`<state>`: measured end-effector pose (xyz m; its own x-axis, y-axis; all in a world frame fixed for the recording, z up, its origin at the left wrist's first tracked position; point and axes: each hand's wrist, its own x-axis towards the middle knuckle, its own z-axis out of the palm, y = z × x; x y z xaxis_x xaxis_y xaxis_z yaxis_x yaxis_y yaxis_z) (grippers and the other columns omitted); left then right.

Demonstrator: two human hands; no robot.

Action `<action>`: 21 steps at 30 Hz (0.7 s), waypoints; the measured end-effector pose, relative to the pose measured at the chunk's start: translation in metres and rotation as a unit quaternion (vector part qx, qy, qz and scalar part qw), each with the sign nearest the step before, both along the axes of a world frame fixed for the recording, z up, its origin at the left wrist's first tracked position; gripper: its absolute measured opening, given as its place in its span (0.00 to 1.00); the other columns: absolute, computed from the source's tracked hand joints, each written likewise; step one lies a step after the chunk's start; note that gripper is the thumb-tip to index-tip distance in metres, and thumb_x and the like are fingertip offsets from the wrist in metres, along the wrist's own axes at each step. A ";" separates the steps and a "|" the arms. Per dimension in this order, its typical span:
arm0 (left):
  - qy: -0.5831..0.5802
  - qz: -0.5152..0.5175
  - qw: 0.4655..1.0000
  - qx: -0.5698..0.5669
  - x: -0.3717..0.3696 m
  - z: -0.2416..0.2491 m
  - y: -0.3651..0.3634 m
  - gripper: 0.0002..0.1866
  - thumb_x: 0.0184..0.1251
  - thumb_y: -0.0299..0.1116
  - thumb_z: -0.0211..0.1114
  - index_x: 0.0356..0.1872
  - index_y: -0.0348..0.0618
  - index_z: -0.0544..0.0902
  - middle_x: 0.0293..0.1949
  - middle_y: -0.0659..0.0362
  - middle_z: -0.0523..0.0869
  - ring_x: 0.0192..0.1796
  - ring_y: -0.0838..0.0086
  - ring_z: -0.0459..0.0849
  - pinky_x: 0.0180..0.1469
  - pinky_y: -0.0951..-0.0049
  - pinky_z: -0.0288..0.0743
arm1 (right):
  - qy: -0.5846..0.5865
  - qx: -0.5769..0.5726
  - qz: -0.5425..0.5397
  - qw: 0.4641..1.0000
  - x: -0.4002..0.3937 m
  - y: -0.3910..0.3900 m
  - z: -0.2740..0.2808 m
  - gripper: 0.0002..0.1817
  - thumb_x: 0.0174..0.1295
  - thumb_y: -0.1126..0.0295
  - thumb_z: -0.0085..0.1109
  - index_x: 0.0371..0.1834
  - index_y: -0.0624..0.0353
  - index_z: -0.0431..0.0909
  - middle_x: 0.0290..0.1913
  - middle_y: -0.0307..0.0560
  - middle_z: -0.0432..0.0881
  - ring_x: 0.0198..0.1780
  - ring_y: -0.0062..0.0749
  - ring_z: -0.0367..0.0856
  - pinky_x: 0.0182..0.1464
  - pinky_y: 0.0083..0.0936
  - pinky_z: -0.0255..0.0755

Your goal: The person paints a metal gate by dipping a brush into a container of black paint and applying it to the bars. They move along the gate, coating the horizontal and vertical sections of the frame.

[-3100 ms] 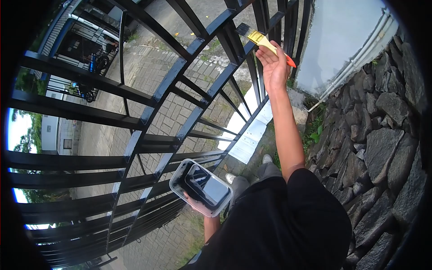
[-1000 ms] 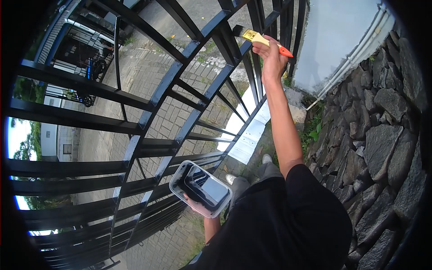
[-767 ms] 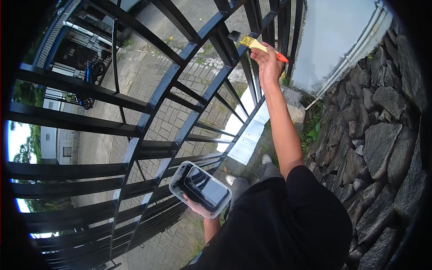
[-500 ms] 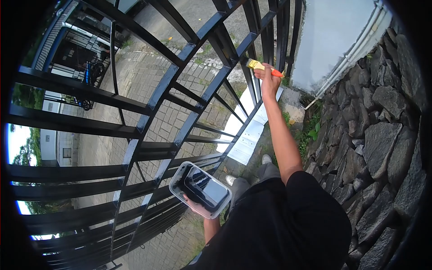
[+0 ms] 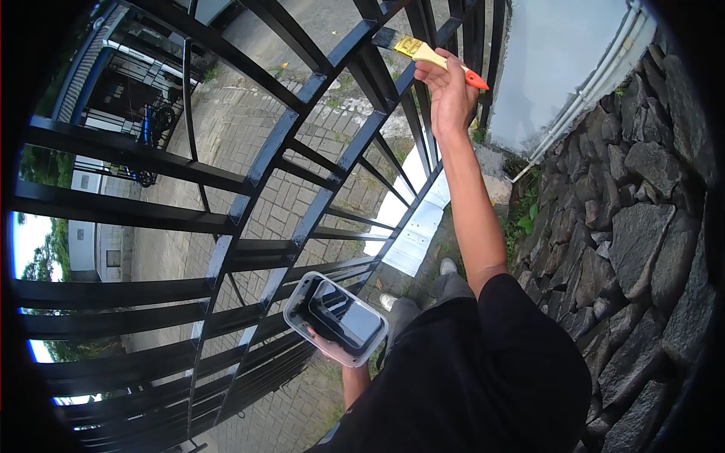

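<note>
My right hand (image 5: 451, 94) is closed round the pale handle of a paintbrush (image 5: 423, 54) with a red-orange end and a yellow ferrule. The dark bristles point left, close to a bar of the black metal fence (image 5: 355, 41); whether they touch it I cannot tell. Lower down, my left hand (image 5: 330, 346) grips a clear plastic tub (image 5: 375, 349) from beneath and its left side. Black paint (image 5: 343, 317) lies in the tub and coats its inner walls. The tub is beside the lower fence bars.
White sheets (image 5: 411, 240) lie on the ground beneath the fence. A rough stone wall (image 5: 642, 249) stands at the right, with white pipes (image 5: 585, 98) along a pale wall (image 5: 540, 68). Beyond the bars are paving (image 5: 279, 219) and a parked bicycle or motorbike (image 5: 156, 124).
My right hand has moved up and slightly left with the brush, from lower bars to a higher rail. The brush's bristles now show clearly. My left hand and the tub have hardly moved.
</note>
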<state>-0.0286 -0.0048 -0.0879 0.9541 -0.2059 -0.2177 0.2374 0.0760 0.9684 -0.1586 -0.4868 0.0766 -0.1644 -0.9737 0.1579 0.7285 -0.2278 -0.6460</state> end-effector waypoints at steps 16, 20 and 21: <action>-0.051 -0.015 0.997 0.064 -0.009 0.004 -0.004 0.30 0.67 0.59 0.51 0.60 0.47 0.73 0.55 0.59 0.79 0.54 0.63 0.79 0.56 0.61 0.73 | -0.044 0.028 0.000 0.999 -0.002 0.006 -0.032 0.16 0.70 0.66 0.44 0.50 0.69 0.72 0.35 0.59 0.84 0.35 0.37 0.85 0.43 0.29 0.78; -0.136 -0.055 0.978 0.146 -0.008 0.002 -0.002 0.31 0.67 0.60 0.50 0.60 0.48 0.73 0.56 0.59 0.79 0.54 0.63 0.79 0.57 0.60 0.73 | -0.054 0.006 0.023 0.998 0.007 -0.003 -0.008 0.16 0.71 0.66 0.42 0.51 0.69 0.72 0.35 0.58 0.84 0.37 0.35 0.84 0.44 0.28 0.78; -0.161 -0.067 0.971 0.167 -0.009 0.002 -0.003 0.31 0.67 0.61 0.50 0.61 0.48 0.73 0.56 0.59 0.79 0.54 0.63 0.79 0.57 0.60 0.73 | -0.054 0.005 0.023 0.998 0.008 -0.005 -0.012 0.16 0.71 0.66 0.42 0.51 0.69 0.72 0.35 0.58 0.84 0.37 0.35 0.84 0.44 0.28 0.78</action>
